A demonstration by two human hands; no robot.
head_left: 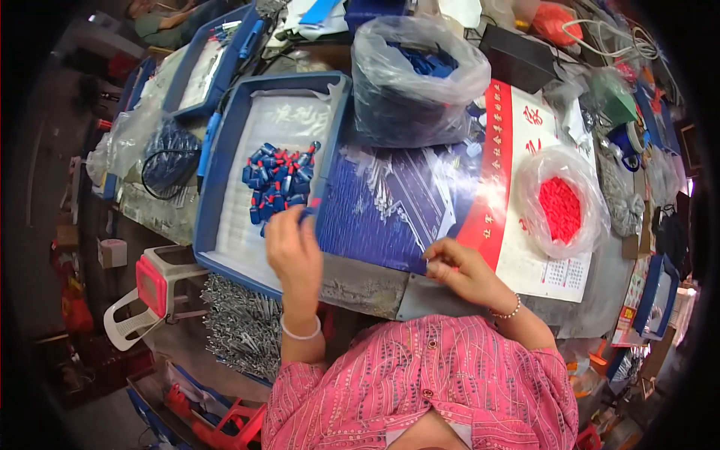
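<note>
My left hand point(294, 251) is over the near right part of a blue tray point(339, 112), its fingers closed around a small dark blue plastic piece with a red tip point(307, 213). Beneath and beyond it, a heap of similar blue and red pieces point(279, 180) lies on the tray's white lining. My right hand point(463, 268) hovers at the table's front edge with thumb and forefinger pinched together. Whatever sits in that pinch is too small to name. A plastic bag of small red parts point(561, 210) stands to the right of this hand.
A large clear bag of blue parts point(420, 97) stands behind the printed table sheet point(390, 202). A black box point(517, 56) is at the back right. Left of the tray are another blue tray point(202, 71) and a stool point(154, 289). Many metal pieces point(240, 326) lie below the table edge.
</note>
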